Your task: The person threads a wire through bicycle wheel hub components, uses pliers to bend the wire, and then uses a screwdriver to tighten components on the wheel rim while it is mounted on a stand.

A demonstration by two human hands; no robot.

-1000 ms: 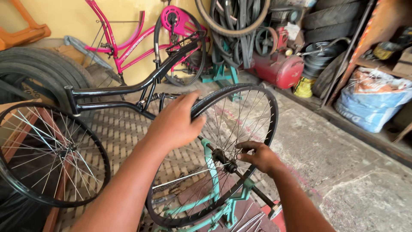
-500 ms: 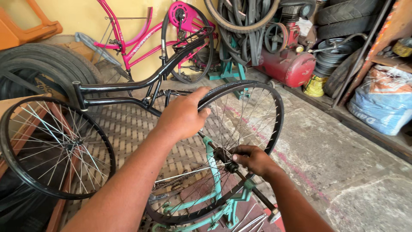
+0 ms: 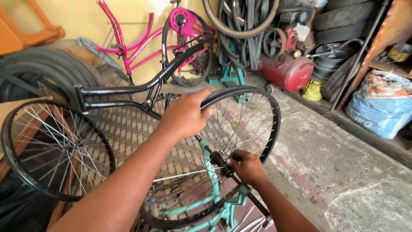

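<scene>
Black spoked bicycle wheel (image 3: pixel 253 129) seated upright in the teal metal stand (image 3: pixel 214 189), hub work under way.
Left hand (image 3: pixel 184 114) grips the rim's top; right hand (image 3: pixel 248 166) fingers pinch the hub axle, unfinished.

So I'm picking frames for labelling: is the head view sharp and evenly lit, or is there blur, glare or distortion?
Head view: even daylight, no harsh glare; left hand on the black spoked bicycle wheel and right hand look sharp; wide-angle lens bends edges; lower left corner dark.
</scene>
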